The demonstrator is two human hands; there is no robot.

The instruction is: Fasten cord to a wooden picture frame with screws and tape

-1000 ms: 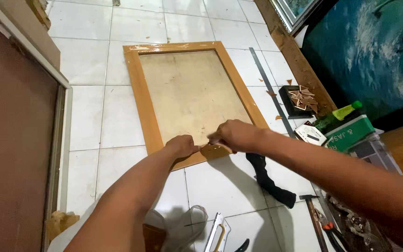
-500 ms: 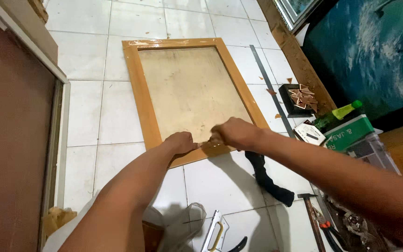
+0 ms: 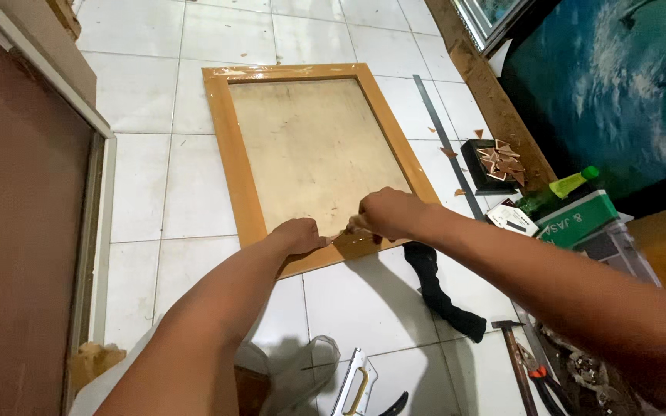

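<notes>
Compared with a second ago, both hands have hardly moved; they stay together at the near rail of the wooden frame (image 3: 302, 162), while the view has shifted only a little. This frame, with its pale backing board (image 3: 314, 150), lies flat on the white tiled floor (image 3: 156, 177), at about 12 o'clock from the person. On the rail, the left hand (image 3: 300, 235) presses with bent fingers, and I cannot tell if it holds something. Beside it, the right hand (image 3: 387, 214) is closed around a small object that is mostly hidden. At 3 o'clock from the hands a dark cloth (image 3: 437, 289) lies on the floor; at 1 o'clock are a long metal ruler (image 3: 445, 142) and a black tray of small brown triangles (image 3: 499, 163). A hammer (image 3: 514, 362) lies at 4 o'clock. I think the right hand could slip off the glossy rail and scratch it, or hit the left fingers, because the hands are so close.
</notes>
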